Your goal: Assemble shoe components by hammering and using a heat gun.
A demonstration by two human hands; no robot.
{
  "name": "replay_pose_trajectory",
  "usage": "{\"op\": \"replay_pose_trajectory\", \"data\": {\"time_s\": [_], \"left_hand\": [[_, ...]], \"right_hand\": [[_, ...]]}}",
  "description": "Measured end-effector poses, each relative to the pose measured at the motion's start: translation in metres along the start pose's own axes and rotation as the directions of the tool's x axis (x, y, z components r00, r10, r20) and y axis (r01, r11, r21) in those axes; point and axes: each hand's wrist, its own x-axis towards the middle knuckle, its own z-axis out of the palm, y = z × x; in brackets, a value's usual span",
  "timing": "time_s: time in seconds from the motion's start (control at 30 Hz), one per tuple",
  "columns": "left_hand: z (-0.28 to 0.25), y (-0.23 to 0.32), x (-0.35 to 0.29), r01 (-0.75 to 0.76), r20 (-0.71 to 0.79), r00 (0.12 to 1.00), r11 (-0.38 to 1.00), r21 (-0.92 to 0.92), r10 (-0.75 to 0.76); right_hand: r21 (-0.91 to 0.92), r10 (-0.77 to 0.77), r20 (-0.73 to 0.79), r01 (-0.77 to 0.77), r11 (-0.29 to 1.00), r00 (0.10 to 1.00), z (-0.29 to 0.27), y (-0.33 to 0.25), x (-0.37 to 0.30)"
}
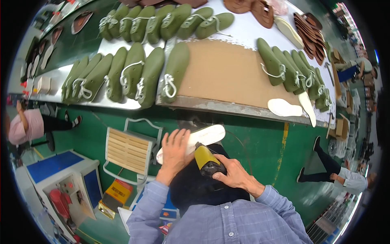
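Observation:
A long white shoe insole [209, 135] lies slantwise over my lap. My left hand [176, 148] holds it from above, fingers slightly spread across its surface and covering its middle. In my right hand [233, 173] is a yellow-and-black hand tool [207, 158], gripped at its dark rear end. The tool's narrow dark tip points at the insole, close to my left hand. Whether the tip touches the insole I cannot tell. What lies under the insole is hidden.
Ahead stands a workbench [219, 103] with several green shoe lasts [152, 75] tied with white laces. White insoles [284, 107] lie at its right edge, brown leather pieces [308, 36] farther back. A slatted chair [128, 148] is at my left. People are at both sides.

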Motion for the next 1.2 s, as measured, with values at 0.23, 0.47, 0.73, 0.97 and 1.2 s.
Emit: {"op": "replay_pose_trajectory", "data": {"time_s": [0.23,0.47,0.73,0.97,1.2], "left_hand": [[-0.004,-0.034,-0.074,0.227,-0.077,0.962,0.924,-0.307,-0.262],[0.003,-0.037,-0.083,0.337,0.054,0.922,0.724,-0.601,-0.384],[0.015,-0.035,-0.092,0.252,-0.052,0.925,0.712,-0.655,-0.376],[0.006,-0.04,-0.086,0.274,-0.003,0.929,0.691,-0.669,-0.371],[-0.011,-0.033,-0.057,0.218,-0.081,0.962,0.91,-0.352,-0.261]], "right_hand": [[-0.007,-0.045,0.153,0.046,0.999,0.987,0.032,-0.016,0.02],[-0.082,-0.081,0.195,0.098,0.992,0.978,0.043,-0.026,0.022],[-0.132,-0.111,0.207,0.14,0.981,0.972,0.048,-0.028,0.022],[-0.225,-0.087,0.246,0.144,0.964,0.965,0.045,-0.039,0.029],[-0.208,-0.073,0.012,0.074,0.975,0.997,-0.011,-0.032,0.005]]}}
